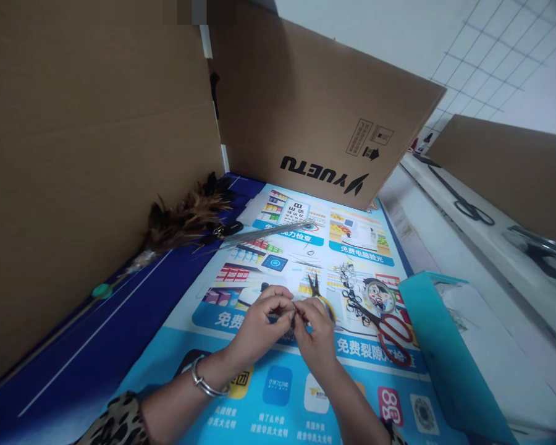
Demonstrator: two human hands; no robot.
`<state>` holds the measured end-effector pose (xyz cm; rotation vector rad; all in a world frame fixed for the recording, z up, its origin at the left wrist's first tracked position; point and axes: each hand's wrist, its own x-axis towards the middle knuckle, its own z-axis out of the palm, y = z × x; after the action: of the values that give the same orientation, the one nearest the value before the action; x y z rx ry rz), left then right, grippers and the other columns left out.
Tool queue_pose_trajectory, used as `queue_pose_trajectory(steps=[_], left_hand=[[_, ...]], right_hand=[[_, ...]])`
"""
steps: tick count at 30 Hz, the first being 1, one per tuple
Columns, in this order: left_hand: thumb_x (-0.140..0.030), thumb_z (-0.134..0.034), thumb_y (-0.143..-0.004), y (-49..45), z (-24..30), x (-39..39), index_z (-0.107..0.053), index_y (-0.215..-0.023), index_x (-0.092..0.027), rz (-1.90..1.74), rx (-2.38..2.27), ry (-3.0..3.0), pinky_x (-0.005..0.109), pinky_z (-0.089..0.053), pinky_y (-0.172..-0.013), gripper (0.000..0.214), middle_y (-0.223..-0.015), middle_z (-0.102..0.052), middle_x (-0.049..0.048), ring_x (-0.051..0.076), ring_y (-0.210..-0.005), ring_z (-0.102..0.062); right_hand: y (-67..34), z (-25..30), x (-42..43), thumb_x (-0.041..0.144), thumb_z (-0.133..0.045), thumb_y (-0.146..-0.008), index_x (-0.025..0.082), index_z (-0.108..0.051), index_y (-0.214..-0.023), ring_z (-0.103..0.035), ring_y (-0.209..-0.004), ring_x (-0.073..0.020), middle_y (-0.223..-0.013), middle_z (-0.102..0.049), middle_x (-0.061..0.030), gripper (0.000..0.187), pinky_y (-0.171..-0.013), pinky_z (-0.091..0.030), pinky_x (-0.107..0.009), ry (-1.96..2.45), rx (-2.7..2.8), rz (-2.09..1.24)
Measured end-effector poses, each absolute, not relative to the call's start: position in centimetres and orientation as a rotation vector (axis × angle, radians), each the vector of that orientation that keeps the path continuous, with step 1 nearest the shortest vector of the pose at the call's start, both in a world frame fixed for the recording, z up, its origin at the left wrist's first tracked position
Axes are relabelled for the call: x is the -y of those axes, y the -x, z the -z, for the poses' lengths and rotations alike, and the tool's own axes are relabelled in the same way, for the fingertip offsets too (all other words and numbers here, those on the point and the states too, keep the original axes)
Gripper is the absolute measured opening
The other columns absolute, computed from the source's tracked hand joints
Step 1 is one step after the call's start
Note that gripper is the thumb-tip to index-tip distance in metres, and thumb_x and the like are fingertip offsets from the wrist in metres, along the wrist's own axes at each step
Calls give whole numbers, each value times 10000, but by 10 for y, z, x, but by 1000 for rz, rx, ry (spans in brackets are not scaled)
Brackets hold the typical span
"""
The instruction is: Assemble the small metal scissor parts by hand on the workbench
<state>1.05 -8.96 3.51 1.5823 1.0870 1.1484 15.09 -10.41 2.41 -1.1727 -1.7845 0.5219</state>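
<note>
Since both hands meet over the printed sheet (171, 346) on the table (120, 334), work looks partway along, judging by what lies around. Done, as far as shows: a cluster of small looped wire pieces (349, 295) sits to the right, beside a round roll (379, 296); a lone wire loop (311, 253) lies ahead of the hands. Remaining, probably: a bundle of long thin wires (273, 233) farther up the sheet, straight, looks unworked. No count possible, pieces overlap and are too small. How finished the held piece is, can't tell.

Held item: small thin piece (294, 308), pinched between left hand (269, 314) and right hand (315, 327). Grip is narrow on both sides, thumb against finger, the two sets of fingertips nearly meeting at the piece. It sits right at the tips, not in the palms, mostly covered; likely wire, shape unclear. Something small and dark (288, 335) shows just below the fingers; attached or lying on the sheet, can't tell.

No tool in either grip: yellow-handled pliers (327, 303) lie just beyond the right hand, partly hidden by it; red-handled scissors (383, 327) lie farther right, blades toward the looped pieces. Teal box (440, 352) right of those.
</note>
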Motion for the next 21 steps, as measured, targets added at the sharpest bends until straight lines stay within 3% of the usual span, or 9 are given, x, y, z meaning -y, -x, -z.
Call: queue_pose_trajectory(steps=[10, 21], left_hand=[[-154, -522, -767, -10, -37, 89, -591, -717, -169, -1055, -1069, -1658, 265, -419, -815, 87, -969, -523, 54, 164, -946, -522], [-287, -499, -816, -8, -18, 89, -584, -827, -200, -1089, -1102, -1933, 307, -422, -823, 122, -996, -531, 58, 193, -962, -516]], right_hand=[[-151, -28, 107, 128, -470, -790, 172, -573, -817, -520, -750, -155, -800, -522, -46, 115, -652, -449, -285, 1196, 1746, -503], [-156, -20, 106, 120, -451, -759, 179, -596, -850, -537, -790, -164, -815, -551, -54, 181, -701, -473, -299, 1278, 1869, -270]])
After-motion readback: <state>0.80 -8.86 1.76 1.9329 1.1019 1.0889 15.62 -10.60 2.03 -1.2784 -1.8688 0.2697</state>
